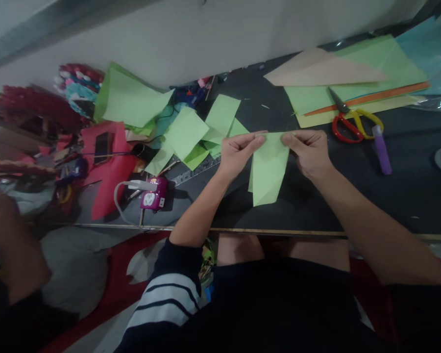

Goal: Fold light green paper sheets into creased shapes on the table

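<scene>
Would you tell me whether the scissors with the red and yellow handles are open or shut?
Shut: the blades of the scissors lie together as one narrow point, with no gap visible between them.

A purple plug adapter (154, 195) with a white charger (142, 185) sits near the worktop's (419, 191) front edge. Farther left, what looks like a phone (103, 147) lies on red paper (112, 182).

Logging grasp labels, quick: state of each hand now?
Left hand: closed, pinching green paper at its top edge.
Right hand: closed, pinching same paper's top.
</scene>
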A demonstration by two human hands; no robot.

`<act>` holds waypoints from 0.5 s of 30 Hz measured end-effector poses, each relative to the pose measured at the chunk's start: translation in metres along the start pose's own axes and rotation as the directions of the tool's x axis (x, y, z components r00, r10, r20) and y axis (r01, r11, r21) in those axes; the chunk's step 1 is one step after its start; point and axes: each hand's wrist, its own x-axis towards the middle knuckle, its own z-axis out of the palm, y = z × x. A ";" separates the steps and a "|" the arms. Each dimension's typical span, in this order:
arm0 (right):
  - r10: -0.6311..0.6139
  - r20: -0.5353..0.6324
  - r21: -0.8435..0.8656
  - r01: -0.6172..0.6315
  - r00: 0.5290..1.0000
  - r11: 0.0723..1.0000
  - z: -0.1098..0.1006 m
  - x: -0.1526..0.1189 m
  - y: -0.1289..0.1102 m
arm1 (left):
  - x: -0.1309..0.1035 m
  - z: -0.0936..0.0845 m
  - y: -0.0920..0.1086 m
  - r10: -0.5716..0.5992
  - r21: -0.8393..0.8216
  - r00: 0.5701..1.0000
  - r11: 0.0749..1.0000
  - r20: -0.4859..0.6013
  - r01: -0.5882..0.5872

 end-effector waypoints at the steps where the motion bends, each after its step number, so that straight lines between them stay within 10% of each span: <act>1: -0.012 0.003 0.008 0.012 1.000 1.000 0.000 0.000 0.001 | 0.000 0.000 0.000 0.012 -0.005 1.000 1.000 0.002 -0.012; 15: 0.008 -0.010 -0.036 -0.008 1.000 0.999 0.000 -0.001 -0.002 | 0.000 0.001 -0.004 -0.028 -0.009 0.999 1.000 -0.023 0.028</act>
